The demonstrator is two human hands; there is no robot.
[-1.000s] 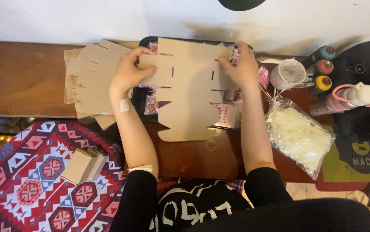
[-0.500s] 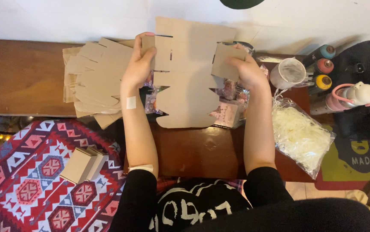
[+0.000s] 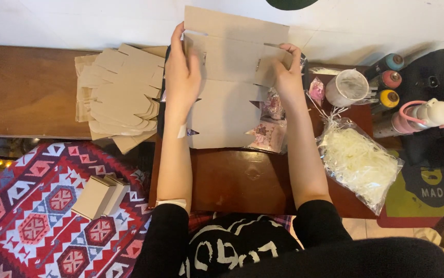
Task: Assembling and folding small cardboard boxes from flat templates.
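A flat brown cardboard box blank [image 3: 229, 92] is held above the dark wooden table [image 3: 232, 180]. My left hand [image 3: 181, 77] grips its left side, folding a flap inward. On the right side, my right hand [image 3: 283, 69] pinches the other flap inward. The top panel stands up toward the white wall. A plaster sits on my left wrist. Small patterned packets [image 3: 268, 135] lie partly hidden under the blank.
A stack of flat cardboard blanks [image 3: 119, 95] lies left of my hands. Two folded boxes [image 3: 98, 196] rest on the patterned rug. To the right are a bag of white shredded paper [image 3: 358, 162], a white cup [image 3: 346, 87], spray cans [image 3: 387, 80] and a pink-handled bottle [image 3: 423, 116].
The blank has been lifted off the table and raised toward the wall. Both side flaps are now folded further inward under my hands.
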